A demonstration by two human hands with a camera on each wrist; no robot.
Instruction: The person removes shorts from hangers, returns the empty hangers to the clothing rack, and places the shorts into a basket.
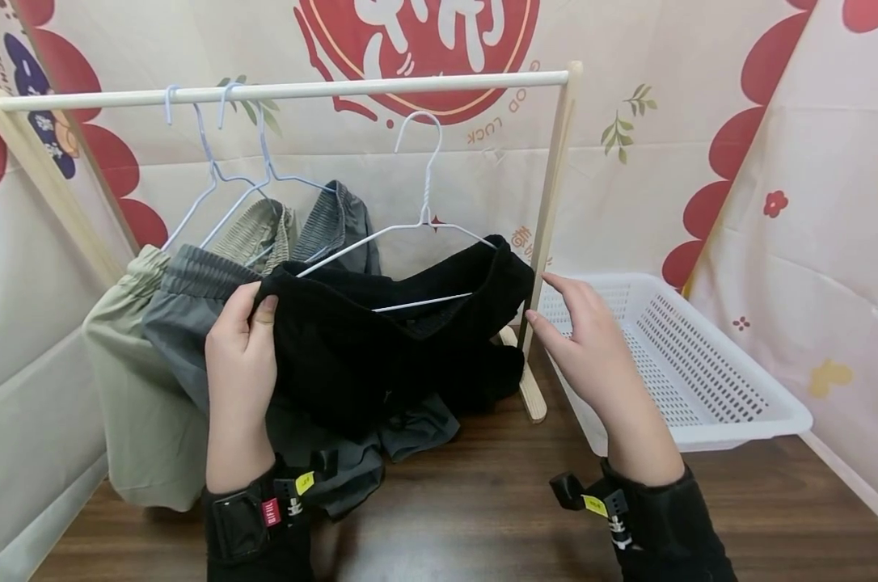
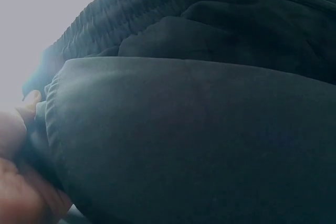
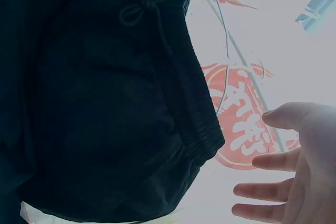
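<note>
Black shorts [image 1: 381, 347] with an elastic waistband and a drawstring, tied in a loop in the right wrist view, are spread on a white wire hanger [image 1: 426, 212]. The hanger's hook stands below the rail, apart from it. My left hand [image 1: 242, 347] pinches the left end of the waistband between thumb and fingers. At the other end, my right hand [image 1: 592, 347] is held with its fingers extended. In the right wrist view a gap shows between the right hand [image 3: 310, 166] and the black shorts [image 3: 115, 103].
Grey shorts [image 1: 192, 291] and light green shorts [image 1: 144, 388] hang on blue hangers from the rack's white rail [image 1: 301, 90]. The rack's wooden upright [image 1: 555, 178] stands close to my right fingertips. Behind it, a white perforated basket [image 1: 701, 440] sits on the brown table [image 1: 468, 509].
</note>
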